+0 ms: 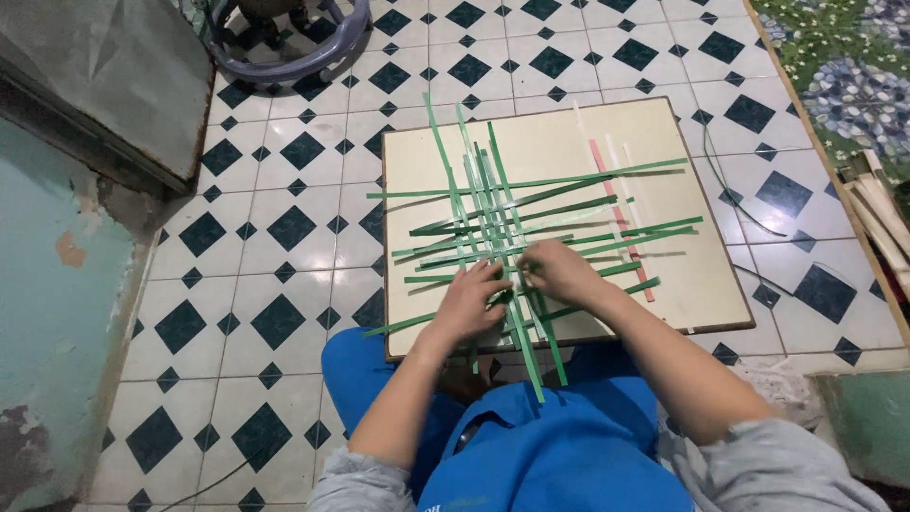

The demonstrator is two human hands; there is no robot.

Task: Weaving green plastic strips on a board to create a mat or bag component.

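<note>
Kneeling over a cream square board (588, 133) lying on a black-and-white tiled floor (284, 228), with blue trousers (569, 446) showing below the board's near edge. Working both hands at the near middle of the board, on a loose lattice of green strips (493, 218) crossing one another lengthwise and sideways. Pressing the left hand (471, 301) down on the strips, fingers bent and spread, palm down, not clearly pinching any single strip. Curling the right hand (561, 272) just beside it, fingertips closing on strips at the lattice's near part, though which strip exactly cannot be told. Hanging over the near edge of the board, several long green strips reaching toward the trousers. Lying toward the right edge of the board, a red strip (621, 213) and a few pale strips (626, 180) running from far to near. Sitting beyond the far left corner, a purple plastic ring (294, 57) on the tiles. Resting off the right edge, a bundle of pale sticks (882, 213) beside a flowered mat (844, 66).
</note>
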